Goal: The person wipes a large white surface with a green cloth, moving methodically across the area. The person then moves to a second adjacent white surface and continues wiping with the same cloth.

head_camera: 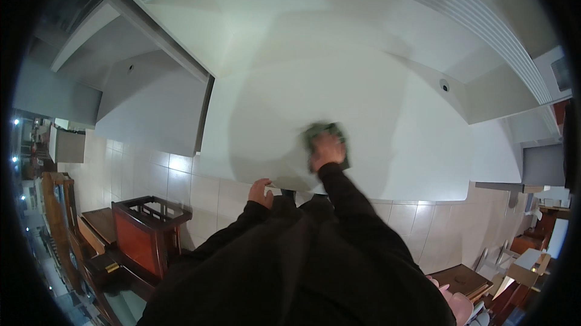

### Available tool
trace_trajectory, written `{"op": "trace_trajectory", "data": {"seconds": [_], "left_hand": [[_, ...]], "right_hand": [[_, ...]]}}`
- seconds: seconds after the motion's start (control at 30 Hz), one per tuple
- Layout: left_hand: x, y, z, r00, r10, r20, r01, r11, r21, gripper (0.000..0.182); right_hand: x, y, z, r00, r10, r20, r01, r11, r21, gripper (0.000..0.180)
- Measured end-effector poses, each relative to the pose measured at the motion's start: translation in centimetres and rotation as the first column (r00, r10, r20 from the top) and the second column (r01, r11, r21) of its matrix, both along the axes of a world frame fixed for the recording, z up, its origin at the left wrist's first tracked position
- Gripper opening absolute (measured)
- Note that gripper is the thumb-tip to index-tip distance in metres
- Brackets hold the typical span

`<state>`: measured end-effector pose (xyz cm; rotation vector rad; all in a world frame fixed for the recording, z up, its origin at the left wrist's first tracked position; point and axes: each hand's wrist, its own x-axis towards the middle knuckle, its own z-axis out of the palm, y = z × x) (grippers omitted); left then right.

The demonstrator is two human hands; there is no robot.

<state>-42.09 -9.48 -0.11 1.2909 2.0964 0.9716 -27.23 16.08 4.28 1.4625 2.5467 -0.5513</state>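
A pale, smooth desk top (281,99) lies before me, with panels rising at its back and side. My right hand (327,149) presses a dark green cloth (338,133) onto it near the front edge; hand and cloth are blurred. To the left, my left hand (260,193) rests its fingers at the front edge of the desk top, with no object seen in it. Its fingers are slightly apart.
A round cable hole (444,85) is in the desk top at the right. Beyond a partition on the left is another grey desk top (154,103). A dark-framed reddish wooden chair or stand (140,235) stands behind on the left, on the tiled floor (204,194).
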Motion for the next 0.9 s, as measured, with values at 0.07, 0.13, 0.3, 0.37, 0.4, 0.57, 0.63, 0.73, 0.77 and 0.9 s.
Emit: {"op": "trace_trajectory", "data": {"seconds": [0.07, 0.13, 0.3, 0.37, 0.4, 0.57, 0.63, 0.73, 0.77, 0.9], "left_hand": [[1.4, 2.4, 0.7, 0.994, 0.023, -0.103, -0.013, 0.995, 0.102, 0.04], [2.2, 4.0, 1.1, 0.982, 0.089, -0.165, -0.07, 0.991, 0.116, 0.044], [0.0, 4.7, 2.4, 0.93, 0.032, -0.366, -0.018, 0.999, 0.041, 0.053], [-1.1, 4.3, 1.6, 0.901, 0.062, -0.43, -0.068, 0.998, 0.0, 0.055], [-1.5, 4.4, 1.5, 0.906, 0.052, -0.421, -0.06, 0.998, -0.006, 0.057], [-4.3, 4.0, 0.3, 0.887, 0.059, -0.457, -0.071, 0.997, -0.008, 0.054], [-4.8, 4.1, -0.1, 0.882, 0.068, -0.466, -0.077, 0.997, 0.0, 0.052], [-5.4, 4.0, -0.4, 0.863, 0.04, -0.504, -0.049, 0.999, -0.004, 0.051], [-5.4, 4.5, -0.4, 0.864, 0.036, -0.502, -0.039, 0.999, 0.004, 0.05], [-4.8, 5.8, 0.1, 0.847, 0.005, -0.532, 0.009, 1.0, 0.023, 0.049]], "right_hand": [[-0.6, -6.6, -2.3, 0.94, 0.295, -0.169, -0.27, 0.95, 0.157, 0.048], [0.7, -9.5, -3.4, 0.831, 0.46, -0.313, -0.386, 0.882, 0.271, 0.045], [12.0, -3.5, -2.7, 0.991, 0.07, -0.116, -0.047, 0.98, 0.192, 0.052], [19.3, -1.4, -3.1, 0.95, -0.278, -0.146, 0.313, 0.87, 0.38, 0.054], [25.2, -0.4, -5.2, 0.89, -0.437, -0.128, 0.444, 0.773, 0.452, 0.054], [26.8, -1.1, -8.3, 0.34, -0.939, -0.051, 0.799, 0.26, 0.542, 0.06], [19.6, -3.1, -8.8, 0.476, -0.878, -0.04, 0.685, 0.342, 0.643, 0.053], [7.2, -7.8, -4.3, 0.89, -0.457, 0.015, 0.44, 0.865, 0.243, 0.055], [4.3, -9.1, -2.4, 0.959, -0.278, 0.048, 0.275, 0.959, 0.067, 0.054], [2.7, -12.2, -4.8, 0.874, 0.372, -0.314, -0.307, 0.922, 0.237, 0.056]]}}
